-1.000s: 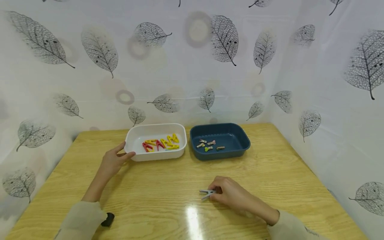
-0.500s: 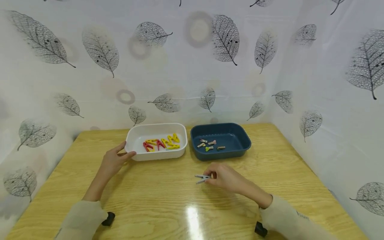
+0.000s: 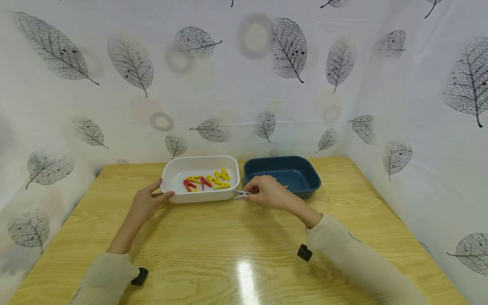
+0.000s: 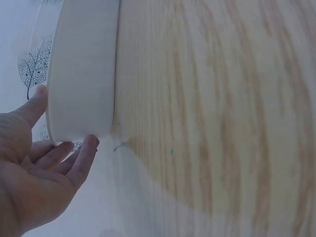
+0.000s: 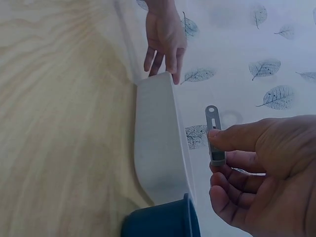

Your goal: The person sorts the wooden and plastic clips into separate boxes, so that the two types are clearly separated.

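Observation:
A grey clothespin is pinched between the thumb and fingers of my right hand. It points left, beside the front right corner of the white tray. My left hand touches that tray's left end, its thumb and fingers spread and fairly straight about the corner. Inside lie several red and yellow plastic clothespins, among them a red one and a yellow one. In the right wrist view the grey clothespin is upright under the thumb, with the tray's wall to its left.
A dark blue tray stands right of the white one. My right hand hides most of the small clips in it. Both trays sit at the back of a wooden table, before a leaf-patterned curtain.
My right hand has carried the grey clothespin from the table's front middle, away from me and leftward, up to the white tray's right corner. The left hand keeps its place at the tray.

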`<state>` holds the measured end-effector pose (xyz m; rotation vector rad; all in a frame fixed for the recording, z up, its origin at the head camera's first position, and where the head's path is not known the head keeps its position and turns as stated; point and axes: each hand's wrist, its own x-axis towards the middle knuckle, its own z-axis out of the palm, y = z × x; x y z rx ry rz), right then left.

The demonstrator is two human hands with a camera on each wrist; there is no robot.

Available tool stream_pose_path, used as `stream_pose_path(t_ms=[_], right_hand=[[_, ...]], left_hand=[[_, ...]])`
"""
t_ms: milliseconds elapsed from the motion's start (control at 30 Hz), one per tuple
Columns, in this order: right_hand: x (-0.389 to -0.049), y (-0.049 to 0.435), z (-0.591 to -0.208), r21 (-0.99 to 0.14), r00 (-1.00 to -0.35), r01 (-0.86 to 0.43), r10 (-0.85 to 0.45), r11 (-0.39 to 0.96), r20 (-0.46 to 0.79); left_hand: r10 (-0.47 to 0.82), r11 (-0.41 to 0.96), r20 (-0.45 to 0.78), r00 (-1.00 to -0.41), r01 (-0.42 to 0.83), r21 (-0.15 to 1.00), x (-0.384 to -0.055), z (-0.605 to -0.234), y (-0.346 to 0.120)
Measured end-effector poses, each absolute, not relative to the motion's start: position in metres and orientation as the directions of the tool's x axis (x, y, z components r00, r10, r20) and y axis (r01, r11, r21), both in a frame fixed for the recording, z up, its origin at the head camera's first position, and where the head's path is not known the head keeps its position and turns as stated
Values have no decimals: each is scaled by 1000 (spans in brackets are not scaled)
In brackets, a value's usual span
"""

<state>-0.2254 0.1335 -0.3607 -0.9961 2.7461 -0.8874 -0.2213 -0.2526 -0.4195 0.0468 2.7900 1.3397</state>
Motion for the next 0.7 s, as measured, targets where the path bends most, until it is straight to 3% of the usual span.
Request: stream_pose_path(t_ms=[700], right_hand=[[-299, 85, -345, -568, -844, -447, -536, 691, 13]], left_hand=[[35, 596, -38, -999, -10, 803, -220, -418, -251]])
